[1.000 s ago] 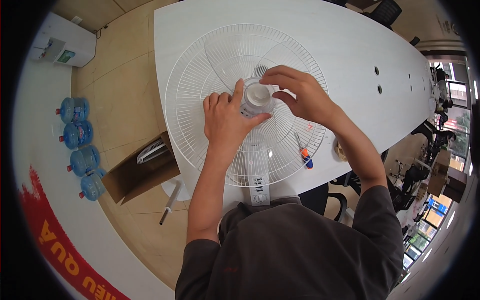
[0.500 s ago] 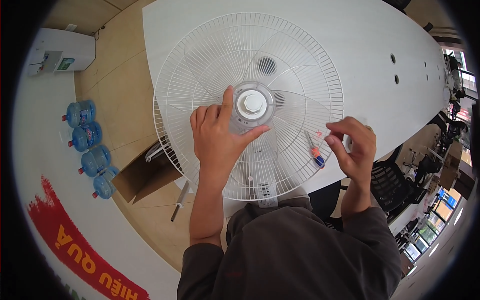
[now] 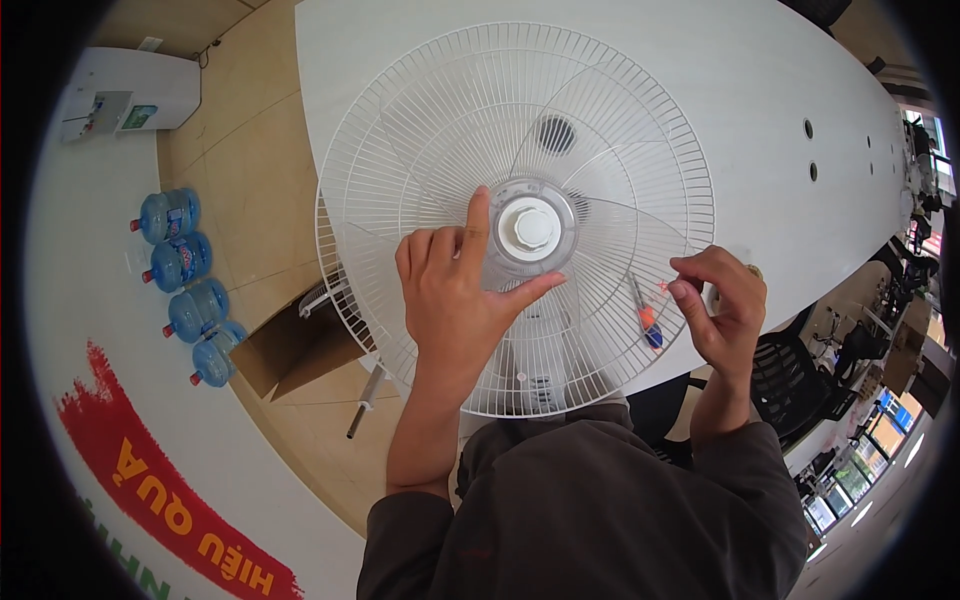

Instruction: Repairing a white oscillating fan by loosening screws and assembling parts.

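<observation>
A large fan head with a round white wire guard (image 3: 440,95) faces up in front of me, its clear blades showing faintly through the wires. At its middle, a white knob (image 3: 531,229) sits within a clear round hub. My left hand (image 3: 447,290) rests at the hub's left and near side, thumb and index finger spread apart; whether they press on it I cannot tell. Over the guard's right edge, my right hand (image 3: 722,305) has thumb and index finger brought together; anything between them is too small to make out. Through the wires shows an orange-and-blue-handled screwdriver (image 3: 650,326).
The white table (image 3: 760,90) has round cable holes. Several blue water bottles (image 3: 185,258) stand on the floor to the left, near an open cardboard box (image 3: 300,350). A metal pole (image 3: 366,402) juts out below the guard. Black chairs (image 3: 790,375) stand at the right.
The fan head and both hands have shifted right and slightly nearer in the picture, partly because the view moved. The right thumb and index finger look a little closer together.
</observation>
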The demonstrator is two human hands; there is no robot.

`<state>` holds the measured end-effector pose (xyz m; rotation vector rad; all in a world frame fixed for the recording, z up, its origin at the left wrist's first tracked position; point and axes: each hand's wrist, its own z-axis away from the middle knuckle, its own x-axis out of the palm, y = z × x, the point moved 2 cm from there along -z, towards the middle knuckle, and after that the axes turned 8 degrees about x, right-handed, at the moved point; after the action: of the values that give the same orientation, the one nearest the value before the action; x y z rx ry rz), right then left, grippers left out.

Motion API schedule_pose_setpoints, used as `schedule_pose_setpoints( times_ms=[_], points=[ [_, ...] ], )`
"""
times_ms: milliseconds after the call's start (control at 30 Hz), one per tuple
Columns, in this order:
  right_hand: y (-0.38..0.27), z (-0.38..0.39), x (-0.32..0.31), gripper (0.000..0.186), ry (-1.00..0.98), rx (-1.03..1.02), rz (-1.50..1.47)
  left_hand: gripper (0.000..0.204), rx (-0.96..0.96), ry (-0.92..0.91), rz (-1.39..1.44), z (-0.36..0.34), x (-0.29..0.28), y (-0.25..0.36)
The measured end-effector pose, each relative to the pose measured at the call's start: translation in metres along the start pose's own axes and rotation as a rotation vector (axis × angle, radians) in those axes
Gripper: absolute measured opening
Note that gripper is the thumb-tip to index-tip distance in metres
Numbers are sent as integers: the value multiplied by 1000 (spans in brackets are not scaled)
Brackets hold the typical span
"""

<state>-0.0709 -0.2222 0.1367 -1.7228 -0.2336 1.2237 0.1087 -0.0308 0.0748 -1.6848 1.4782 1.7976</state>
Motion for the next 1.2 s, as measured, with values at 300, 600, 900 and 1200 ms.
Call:
schedule_pose_setpoints(
  times_ms=[300, 600, 900, 1200],
  points=[
    [5, -4, 6, 17, -9, 3, -5, 108, 4, -38, -11, -2, -5, 0],
    [11, -5, 7, 15, -3, -3, -50, 107, 24, -20, -12, 0, -2, -1],
    [12, -5, 8, 17, -13, -13, -55, 108, 21, -32, -2, 0, -3, -1],
    [-5, -12, 13, 16, 19, 31, -3, 107, 12, -40, -7, 0, -4, -3]
  ],
)
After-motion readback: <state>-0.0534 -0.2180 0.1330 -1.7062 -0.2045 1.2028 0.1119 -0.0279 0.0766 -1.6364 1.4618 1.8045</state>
